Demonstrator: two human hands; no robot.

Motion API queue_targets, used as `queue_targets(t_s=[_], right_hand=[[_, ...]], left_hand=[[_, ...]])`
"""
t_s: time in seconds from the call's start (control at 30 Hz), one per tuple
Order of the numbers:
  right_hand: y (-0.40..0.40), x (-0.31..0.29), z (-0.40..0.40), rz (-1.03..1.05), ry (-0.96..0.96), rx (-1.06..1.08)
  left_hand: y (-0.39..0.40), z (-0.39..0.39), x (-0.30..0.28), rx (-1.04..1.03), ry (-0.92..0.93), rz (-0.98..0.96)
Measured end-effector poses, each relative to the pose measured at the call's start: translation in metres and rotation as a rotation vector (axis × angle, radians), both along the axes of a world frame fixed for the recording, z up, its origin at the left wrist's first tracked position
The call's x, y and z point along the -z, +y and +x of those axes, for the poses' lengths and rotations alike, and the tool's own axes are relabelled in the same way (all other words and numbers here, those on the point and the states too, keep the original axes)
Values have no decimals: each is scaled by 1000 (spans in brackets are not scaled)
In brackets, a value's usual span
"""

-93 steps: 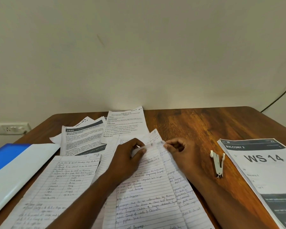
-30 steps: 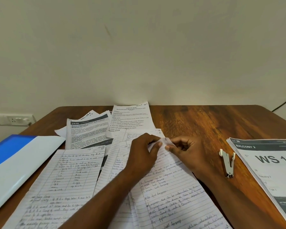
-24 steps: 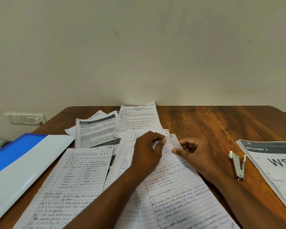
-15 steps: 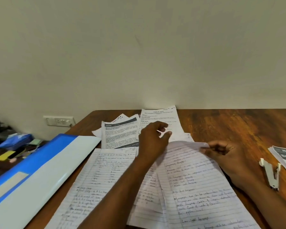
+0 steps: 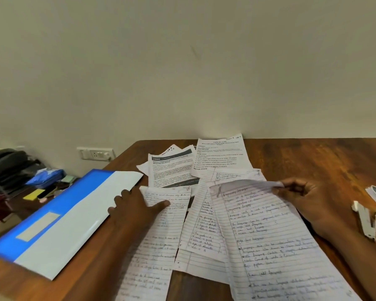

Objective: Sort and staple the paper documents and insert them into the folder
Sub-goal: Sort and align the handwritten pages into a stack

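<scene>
On table: L hand (image 5: 137, 205) flat on sheet (image 5: 159, 227); R hand (image 5: 302, 198) pinches page (image 5: 269, 235).

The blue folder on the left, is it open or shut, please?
Shut, as far as shows: the blue folder lies flat on the table, no sheets inside visible.

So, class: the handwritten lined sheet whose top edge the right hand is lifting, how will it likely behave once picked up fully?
Probably floppy: the lined sheet already curls where the right hand pinches its top edge. Likely very light, since a fingertip pinch raises it. It may slide easily over the sheets beneath.
</scene>
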State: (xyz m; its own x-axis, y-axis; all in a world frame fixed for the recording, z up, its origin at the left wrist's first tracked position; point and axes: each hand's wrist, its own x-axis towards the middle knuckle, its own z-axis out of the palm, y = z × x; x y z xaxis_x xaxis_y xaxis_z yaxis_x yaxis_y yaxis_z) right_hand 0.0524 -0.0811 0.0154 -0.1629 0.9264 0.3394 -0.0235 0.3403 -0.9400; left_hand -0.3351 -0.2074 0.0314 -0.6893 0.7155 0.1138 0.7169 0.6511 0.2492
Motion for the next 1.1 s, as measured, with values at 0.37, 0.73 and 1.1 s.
queue_targets(t_s=[0.37, 0.73, 1.1], right_hand=[[-1, -2, 3, -35, 42, -75], [-2, -2, 6, -122, 108, -124], [2, -6, 17, -181, 298, -191]], left_hand=[[13, 17, -15, 120, -326, 518], [34, 18, -50, 159, -338, 818], [55, 19, -52, 311, -506, 858]])
